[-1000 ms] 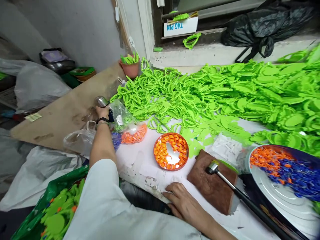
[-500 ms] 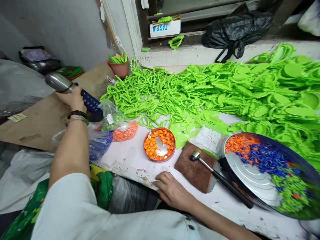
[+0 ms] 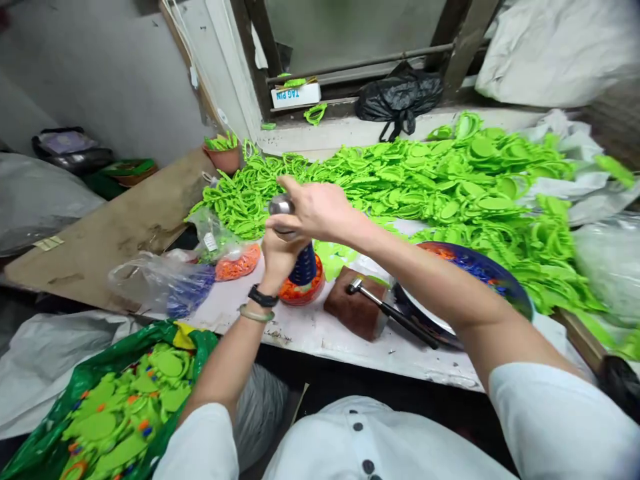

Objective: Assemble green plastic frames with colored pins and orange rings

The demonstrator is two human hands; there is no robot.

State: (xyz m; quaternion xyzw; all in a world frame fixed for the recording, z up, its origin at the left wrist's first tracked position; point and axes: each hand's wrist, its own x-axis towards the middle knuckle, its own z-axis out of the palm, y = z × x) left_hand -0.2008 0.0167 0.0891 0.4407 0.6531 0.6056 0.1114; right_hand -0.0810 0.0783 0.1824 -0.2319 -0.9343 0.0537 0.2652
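Note:
In the head view a thermos flask (image 3: 305, 268), with a steel cap and a dark blue patterned body, stands over the round dish of orange pieces (image 3: 316, 293). My left hand (image 3: 281, 252) is wrapped round its upper part, just below the cap. Against the steel cap (image 3: 281, 205) my right hand (image 3: 320, 208) closes from the right, thumb pointing up; part of the cap is hidden by the fingers. Whether the flask's base rests in the dish or hangs just over it, I cannot tell.
A hammer (image 3: 395, 313) lies on a brown pad (image 3: 353, 307). Behind is a heap of green plastic pieces (image 3: 400, 167). Bags of orange pieces (image 3: 238, 262) and blue pieces (image 3: 193, 291) lie left. A large round tray (image 3: 520, 290) sits right, and a green sack (image 3: 205, 347) stands lower left.
The flask has come from the far left to the middle, over the dish, in my left hand. My right hand has left the table edge and taken hold of the cap.

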